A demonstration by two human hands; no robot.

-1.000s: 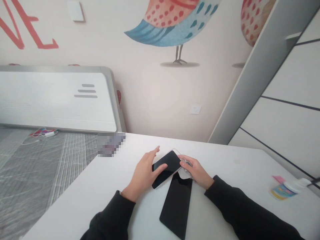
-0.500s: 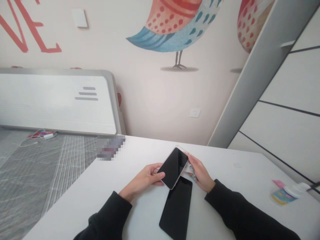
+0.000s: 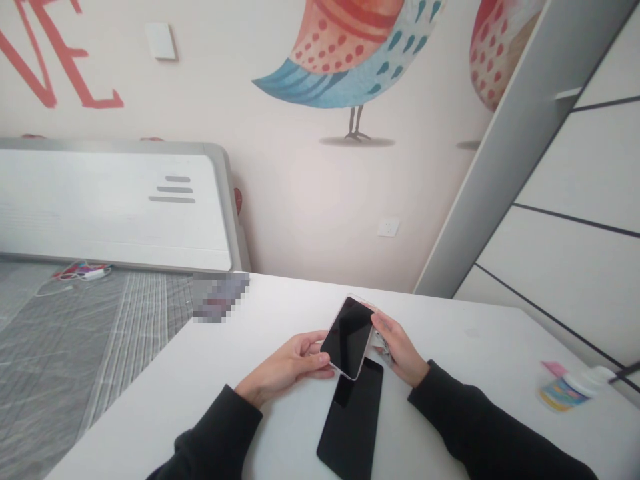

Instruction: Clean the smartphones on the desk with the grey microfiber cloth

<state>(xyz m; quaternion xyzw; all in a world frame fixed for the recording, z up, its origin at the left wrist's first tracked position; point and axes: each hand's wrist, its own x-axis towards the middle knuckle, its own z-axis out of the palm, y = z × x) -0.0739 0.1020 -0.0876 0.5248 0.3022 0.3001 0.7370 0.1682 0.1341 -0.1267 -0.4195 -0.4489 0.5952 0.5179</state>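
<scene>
- The left hand (image 3: 287,363) is gripping the lower left corner of a phone (image 3: 347,337), its thumb pressing the front; a second ago its fingers were spreading beside the phone.
- The right hand (image 3: 400,347) is gripping the phone's upper right edge and also holding a whitish bundle (image 3: 381,343), partly hidden and hard to make out.
- The phone is sitting between both hands, dark screen up, and is now pointing more directly away from the person than a second ago.
- A black tablet (image 3: 353,420) is lying below it on the white table (image 3: 200,400), staying in place, showing more of its far end.
- A bottle (image 3: 573,390) is still standing at the right, beside something pink (image 3: 553,368).
</scene>
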